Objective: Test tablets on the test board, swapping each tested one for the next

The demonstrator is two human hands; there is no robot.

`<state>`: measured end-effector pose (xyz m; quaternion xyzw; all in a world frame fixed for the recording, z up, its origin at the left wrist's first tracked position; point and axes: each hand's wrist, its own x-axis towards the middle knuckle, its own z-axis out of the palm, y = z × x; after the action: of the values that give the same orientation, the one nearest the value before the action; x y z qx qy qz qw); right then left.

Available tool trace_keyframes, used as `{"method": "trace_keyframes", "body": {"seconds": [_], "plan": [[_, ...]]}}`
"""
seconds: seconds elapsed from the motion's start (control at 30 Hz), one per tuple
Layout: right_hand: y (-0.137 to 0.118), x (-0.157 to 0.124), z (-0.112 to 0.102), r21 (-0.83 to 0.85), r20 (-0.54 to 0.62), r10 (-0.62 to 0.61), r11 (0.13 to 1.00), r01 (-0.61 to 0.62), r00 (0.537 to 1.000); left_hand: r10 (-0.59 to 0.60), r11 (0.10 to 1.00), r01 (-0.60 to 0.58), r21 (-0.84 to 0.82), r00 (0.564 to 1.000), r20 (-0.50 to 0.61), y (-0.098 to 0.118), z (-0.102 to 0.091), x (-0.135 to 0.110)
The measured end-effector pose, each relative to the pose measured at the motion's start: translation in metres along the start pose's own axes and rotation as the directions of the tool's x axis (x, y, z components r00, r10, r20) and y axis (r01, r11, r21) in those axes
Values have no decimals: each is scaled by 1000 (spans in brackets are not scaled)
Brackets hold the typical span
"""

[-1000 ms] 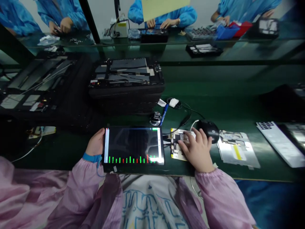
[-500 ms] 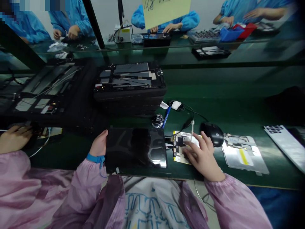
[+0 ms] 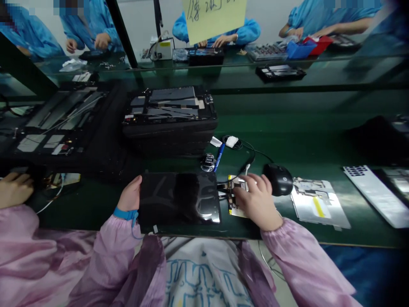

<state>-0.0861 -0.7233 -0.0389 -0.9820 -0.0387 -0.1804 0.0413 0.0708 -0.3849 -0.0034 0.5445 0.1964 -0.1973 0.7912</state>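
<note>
My left hand (image 3: 130,194), with a blue strap at its wrist, grips the left edge of a black glossy tablet screen (image 3: 179,198); the thumb shows at the edge and the other fingers are mostly hidden. The screen lies face up, and short dark flex cables lead from its right side to a circuit board (image 3: 234,209) with yellow edges. Over that board my right hand (image 3: 259,204) is bent, fingers curled down and touching its upper part. The hand covers much of the board, and whatever its fingertips pinch is hidden. A thin cable with a white plug (image 3: 247,168) runs close behind the fingers.
Right of my hand are a black mouse (image 3: 279,179), a silver metal plate (image 3: 322,202) and a white strip (image 3: 377,196). Behind the screen stand a stack of tablet housings (image 3: 169,128), a blue marker (image 3: 220,157) and a round metal object (image 3: 208,162). A co-worker's hand (image 3: 15,187) is at left.
My right hand has moved left over the board, its fingers now more curled and covering more of it. The white-tipped cable, upright before, now lies lower behind the hand. My left hand keeps its hold.
</note>
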Motion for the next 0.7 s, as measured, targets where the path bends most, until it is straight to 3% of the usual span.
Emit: {"method": "trace_keyframes", "body": {"seconds": [0.17,0.33,0.43,0.53,0.63,0.7], "plan": [[9,12,2,240,162,-144,965,103,976,21,1000,-20,18,999,-32,-1,0,2],[30,40,-4,398,415,-245,915,67,876,18,999,-16,41,998,-58,-1,-1,4],[30,53,-10,387,521,-274,920,62,808,22,999,-20,45,998,-53,-1,-3,5],[24,59,-13,315,569,-267,944,94,778,14,999,-12,47,999,-32,-3,-5,7],[21,60,-12,273,580,-256,956,112,773,17,998,-15,54,999,-28,-2,-5,7],[23,56,-9,289,553,-250,952,98,795,27,998,-25,57,999,-36,-1,-3,5]]}}
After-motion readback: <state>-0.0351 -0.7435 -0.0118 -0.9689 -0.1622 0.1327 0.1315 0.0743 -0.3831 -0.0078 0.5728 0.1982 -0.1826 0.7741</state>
